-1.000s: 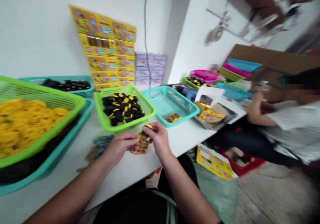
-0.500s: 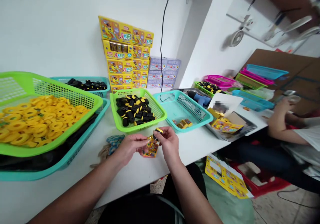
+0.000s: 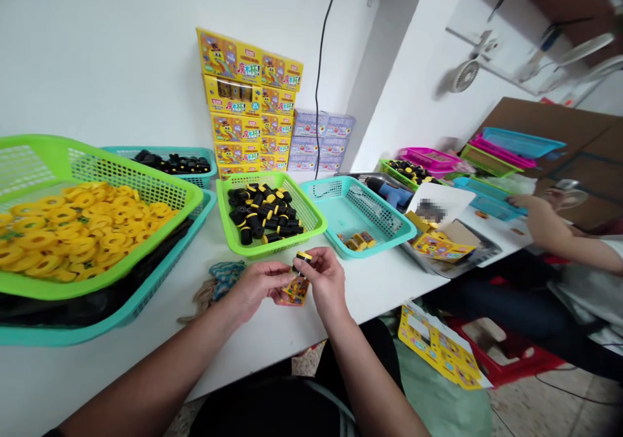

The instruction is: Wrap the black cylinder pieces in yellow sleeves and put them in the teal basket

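Over the table's front edge, both my hands meet around one small item. My right hand (image 3: 327,280) pinches a small black cylinder with a yellow band (image 3: 302,260) between thumb and fingers. Just below it is a yellow printed film sleeve (image 3: 296,287), partly covered by my fingers. My left hand (image 3: 259,286) is closed, with thumb and forefinger pinching the sleeve's left side. Whether the cylinder sits inside the sleeve, I cannot tell. Beyond my hands, a green basket (image 3: 318,224) holds several similar black-and-yellow cylinders.
A turquoise basket (image 3: 409,229) has a few wrapped pieces. Left, a green basket (image 3: 192,198) of yellow rings rests over another turquoise basket (image 3: 121,310). A cloth (image 3: 226,278) lies by my left wrist. Yellow boxes (image 3: 236,128) stand against the wall. A co-worker's arm (image 3: 548,226) is at right.
The black cylinder has shifted slightly left in my right hand, and its yellow end shows more upright. The co-worker's hand has moved to the blue basket at right.
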